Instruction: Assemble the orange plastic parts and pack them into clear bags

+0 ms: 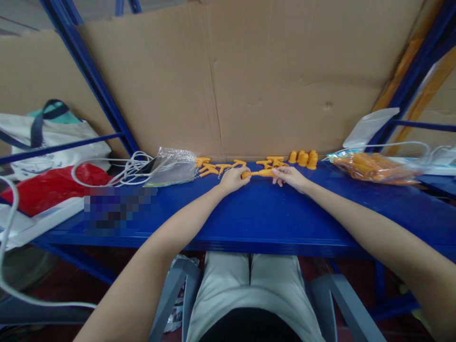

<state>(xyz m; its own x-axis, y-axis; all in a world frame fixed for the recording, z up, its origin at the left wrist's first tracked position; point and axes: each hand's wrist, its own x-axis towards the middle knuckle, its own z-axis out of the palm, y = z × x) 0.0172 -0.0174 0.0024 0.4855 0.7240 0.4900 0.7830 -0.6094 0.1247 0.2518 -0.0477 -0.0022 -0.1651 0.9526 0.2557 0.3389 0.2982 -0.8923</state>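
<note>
1. Your left hand [235,179] closes around the left end of a slim orange plastic piece with a spiral-ridged middle [257,174]; your right hand [289,177] pinches its other end between thumb and fingertips. Whether it is one part or two joined, you cannot tell from here.
2. That piece sits between your hands, over the rear half of the blue metal desk [270,223], near the middle of its width.
3. An uneven pull or twist could make the smooth plastic slip from your right fingertips, since that pinch looks the lighter hold.
4. Pushing either hand rearward could scatter the loose orange T-handled plastic pieces [209,168] along the back edge; swinging the right one outward could topple the upright orange plastic cups [312,160].
5. Behind these, the brown cardboard panel [249,80] blocks the rear edge.
6. Your open room is the bare stretch toward the front edge, between your forearms; a dropped piece could roll off there, as no lip shows.
</note>
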